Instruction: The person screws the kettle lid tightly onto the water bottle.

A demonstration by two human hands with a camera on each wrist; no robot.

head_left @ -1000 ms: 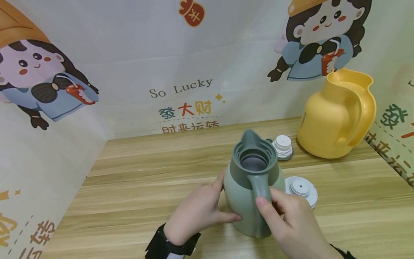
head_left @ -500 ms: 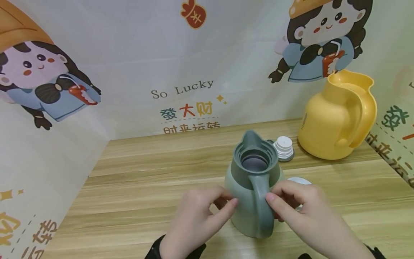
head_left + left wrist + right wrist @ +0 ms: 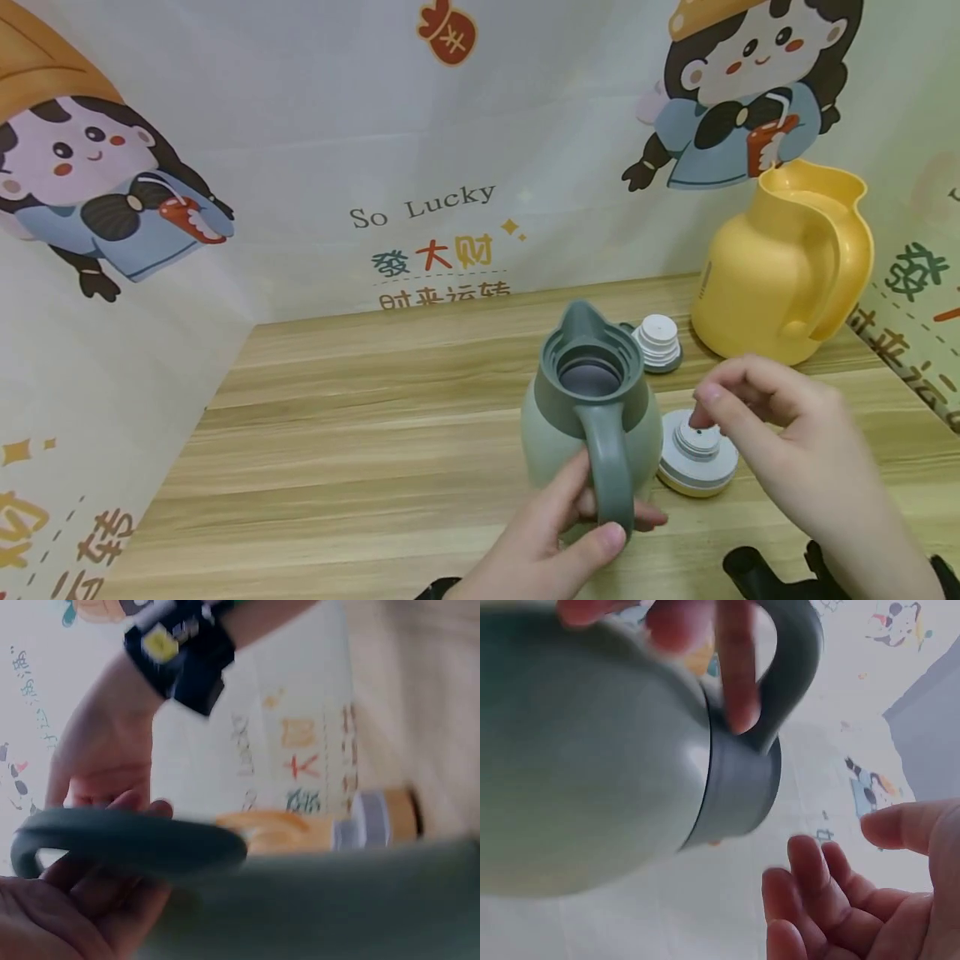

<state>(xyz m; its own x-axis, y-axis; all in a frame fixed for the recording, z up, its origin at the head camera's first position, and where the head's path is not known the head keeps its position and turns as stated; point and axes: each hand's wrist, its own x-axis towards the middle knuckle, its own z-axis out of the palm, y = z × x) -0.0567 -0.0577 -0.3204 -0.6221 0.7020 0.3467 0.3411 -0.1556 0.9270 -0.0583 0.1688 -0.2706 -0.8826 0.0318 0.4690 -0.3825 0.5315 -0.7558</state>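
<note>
Because the round-bellied pale green jug [image 3: 551, 417] stands upright a little right of the frame's centre, its curved grey-green handle [image 3: 609, 467] turned toward the person, the left hand [image 3: 551, 533] meets it easily from the lower edge: fingers pass through the loop while the thumb presses its lower part. That grip probably steadies the jug rather than bears its weight, since the base, partly hidden, appears to rest on the wood-grained tabletop [image 3: 360, 400].

The right hand [image 3: 795, 450] pinches nothing; the right wrist view shows its fingers loosely curled, thumb well apart from them. It hovers over the round white lid with a yellow rim [image 3: 697, 475], right of the jug; whether a fingertip touches that lid is hard to tell. The lid lies stepped side up, likely because its broader face makes the steadier seat. Behind the jug, the white ribbed stopper on a grey-green cap [image 3: 659, 342] sits the same way, perhaps to keep the ribbed part off the surface.

The tall glossy yellow pitcher [image 3: 757, 283] stands upright at the frame's right, set back, it seems, to leave both hands room.
</note>
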